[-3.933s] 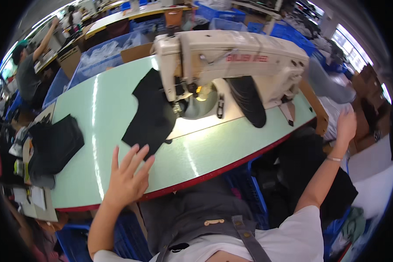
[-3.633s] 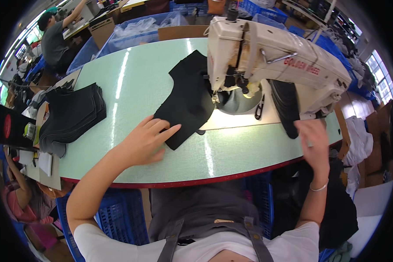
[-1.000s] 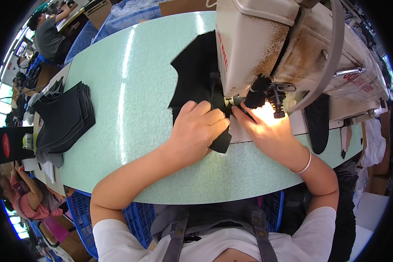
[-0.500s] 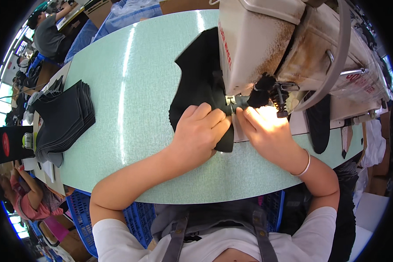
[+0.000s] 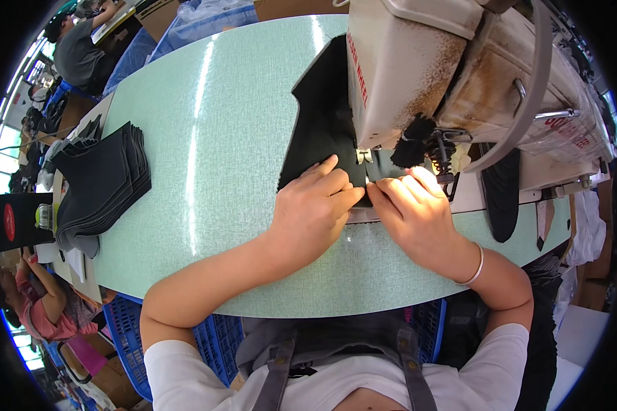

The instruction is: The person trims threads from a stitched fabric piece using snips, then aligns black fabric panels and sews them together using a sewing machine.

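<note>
A black fabric piece (image 5: pixel 322 116) lies under the head of a sewing machine (image 5: pixel 391 75), its near edge by the metal presser foot (image 5: pixel 364 156). On its left part rests my left hand (image 5: pixel 313 214), thumb and index finger pinching the near edge. Just right of the foot, my right hand (image 5: pixel 416 216) is closed too, its fingertips pinching the fabric's edge close to the left fingertips. The machine's lamp light falls on the right fingers. The machine head hides the far right part of the piece.
A stack of black cut pieces (image 5: pixel 106 181) lies at the left of the pale green table (image 5: pixel 247 109). More black pieces (image 5: pixel 502 195) hang together at the right. Blue baskets (image 5: pixel 127 335) stand below the table edge. Other people (image 5: pixel 82 55) sit at the far left.
The black piece has slid away from me and a little right, so its near end no longer hangs below my hands. My left fingers have spread slightly over it; my right hand stays close by.
</note>
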Available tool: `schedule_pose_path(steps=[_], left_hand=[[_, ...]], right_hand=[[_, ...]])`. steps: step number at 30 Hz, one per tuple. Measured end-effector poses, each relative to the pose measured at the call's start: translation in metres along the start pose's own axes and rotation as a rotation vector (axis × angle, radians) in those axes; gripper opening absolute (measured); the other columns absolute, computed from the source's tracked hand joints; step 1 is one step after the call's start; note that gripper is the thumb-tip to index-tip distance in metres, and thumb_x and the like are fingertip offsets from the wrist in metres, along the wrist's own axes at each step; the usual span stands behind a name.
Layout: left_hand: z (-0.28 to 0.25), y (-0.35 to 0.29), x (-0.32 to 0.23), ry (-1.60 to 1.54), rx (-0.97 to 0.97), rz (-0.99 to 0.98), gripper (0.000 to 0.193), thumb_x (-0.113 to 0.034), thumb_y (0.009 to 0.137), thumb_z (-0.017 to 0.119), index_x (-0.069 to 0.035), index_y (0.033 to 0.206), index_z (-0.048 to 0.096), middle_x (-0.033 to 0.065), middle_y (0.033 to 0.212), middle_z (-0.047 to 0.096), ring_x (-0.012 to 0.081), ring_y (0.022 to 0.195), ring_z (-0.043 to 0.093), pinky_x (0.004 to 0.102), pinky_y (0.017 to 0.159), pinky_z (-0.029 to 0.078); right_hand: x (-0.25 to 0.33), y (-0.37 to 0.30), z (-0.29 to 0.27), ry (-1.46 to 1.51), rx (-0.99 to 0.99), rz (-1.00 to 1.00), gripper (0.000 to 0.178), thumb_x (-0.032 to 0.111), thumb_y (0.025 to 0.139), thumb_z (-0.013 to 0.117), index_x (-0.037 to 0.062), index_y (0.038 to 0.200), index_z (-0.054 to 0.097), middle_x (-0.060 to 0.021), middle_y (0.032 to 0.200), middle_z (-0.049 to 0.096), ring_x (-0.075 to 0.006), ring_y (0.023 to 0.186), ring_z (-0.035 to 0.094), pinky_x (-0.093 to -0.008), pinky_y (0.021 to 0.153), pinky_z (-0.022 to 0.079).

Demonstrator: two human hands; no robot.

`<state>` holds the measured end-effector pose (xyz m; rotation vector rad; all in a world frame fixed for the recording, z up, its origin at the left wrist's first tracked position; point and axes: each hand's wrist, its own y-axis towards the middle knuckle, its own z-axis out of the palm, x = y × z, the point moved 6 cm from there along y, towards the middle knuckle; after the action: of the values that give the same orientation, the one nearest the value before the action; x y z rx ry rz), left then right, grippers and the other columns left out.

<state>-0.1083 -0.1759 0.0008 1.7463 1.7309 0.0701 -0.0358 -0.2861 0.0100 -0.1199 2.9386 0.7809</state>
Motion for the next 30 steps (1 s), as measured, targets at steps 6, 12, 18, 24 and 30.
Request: schedule_pose_path(steps=[6,12,18,24,30], left_hand=[[0.004,0.005,0.006,-0.032,-0.038,0.011,0.024,0.001,0.065,0.073,-0.005,0.088,0.072,0.0048,0.078,0.06,0.0248,0.08,0.066,0.0402,0.099,0.052],[0.006,0.01,0.013,-0.031,-0.114,0.045,0.017,-0.001,0.067,0.073,-0.006,0.084,0.071,0.0039,0.076,0.057,0.0262,0.082,0.066,0.0394,0.096,0.054],[-0.001,0.012,0.024,-0.109,-0.044,0.03,0.016,-0.008,0.069,0.075,-0.01,0.085,0.073,0.0022,0.077,0.058,0.0233,0.081,0.059,0.0333,0.073,0.054],[0.0,0.015,0.03,-0.103,-0.016,0.051,0.013,-0.009,0.071,0.075,-0.01,0.084,0.073,0.0009,0.078,0.059,0.0219,0.079,0.056,0.0329,0.067,0.05],[-0.005,0.011,0.029,-0.13,0.03,0.028,0.018,-0.01,0.075,0.077,-0.006,0.092,0.074,0.0027,0.083,0.063,0.0235,0.083,0.059,0.0342,0.071,0.051]], right_hand=[[-0.006,-0.001,0.005,0.039,0.06,0.028,0.03,0.009,0.071,0.063,-0.0054,0.098,0.064,-0.0068,0.087,0.054,-0.0142,0.064,0.057,-0.0267,0.05,0.045],[-0.01,-0.002,0.009,-0.053,0.034,0.018,0.03,0.01,0.076,0.062,-0.0034,0.103,0.064,-0.0105,0.1,0.062,-0.0144,0.07,0.063,-0.0258,0.054,0.049],[-0.012,-0.004,0.01,0.078,0.043,0.083,0.025,0.007,0.076,0.062,-0.0013,0.1,0.062,-0.0093,0.101,0.064,-0.0185,0.074,0.065,-0.029,0.055,0.052],[-0.01,-0.001,0.012,0.212,0.078,0.181,0.029,-0.002,0.074,0.06,-0.0011,0.102,0.065,-0.0114,0.108,0.066,-0.0263,0.09,0.066,-0.04,0.08,0.054],[-0.036,-0.012,0.0,-0.322,0.285,0.109,0.021,0.007,0.074,0.064,0.0012,0.095,0.065,-0.011,0.092,0.066,-0.0262,0.074,0.065,-0.0415,0.082,0.053]])
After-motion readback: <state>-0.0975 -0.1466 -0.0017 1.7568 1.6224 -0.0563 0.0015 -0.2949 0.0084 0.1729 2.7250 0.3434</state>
